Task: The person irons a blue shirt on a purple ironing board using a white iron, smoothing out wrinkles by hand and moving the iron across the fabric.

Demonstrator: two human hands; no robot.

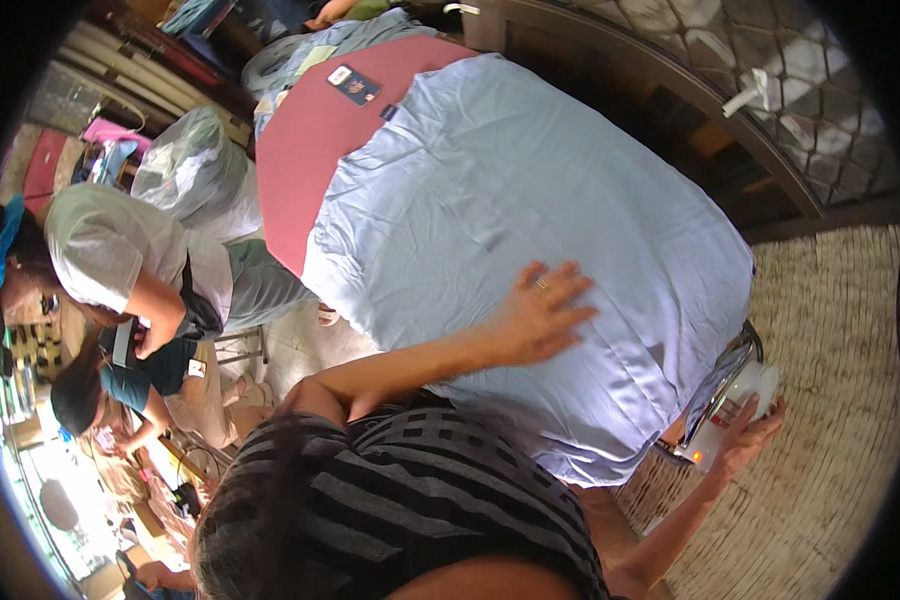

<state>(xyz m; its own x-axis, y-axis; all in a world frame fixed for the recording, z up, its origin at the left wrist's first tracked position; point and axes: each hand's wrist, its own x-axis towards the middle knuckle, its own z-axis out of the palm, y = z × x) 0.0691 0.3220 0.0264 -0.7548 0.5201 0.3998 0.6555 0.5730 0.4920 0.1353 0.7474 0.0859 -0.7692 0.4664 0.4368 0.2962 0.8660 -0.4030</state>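
A light blue cloth garment [530,190] lies spread over the ironing board, with shallow wrinkles and a small dark tag at its far left edge. My left hand [550,312] is over the near middle of the garment, its fingers spread, a ring on one of them. At the board's right end, a white clothes iron [720,425] with a small lit orange light is at the metal rest. My right hand [745,440] is at the iron's handle, the thumb across it; the other fingers are partly hidden.
The board's red cover [300,160] shows at the far left, with a dark blue booklet-like card [354,86] on it. Piled clothes [320,55] lie beyond. A metal lattice gate [770,100] stands at the back right. To the left are a filled plastic bag [195,170] and two people.
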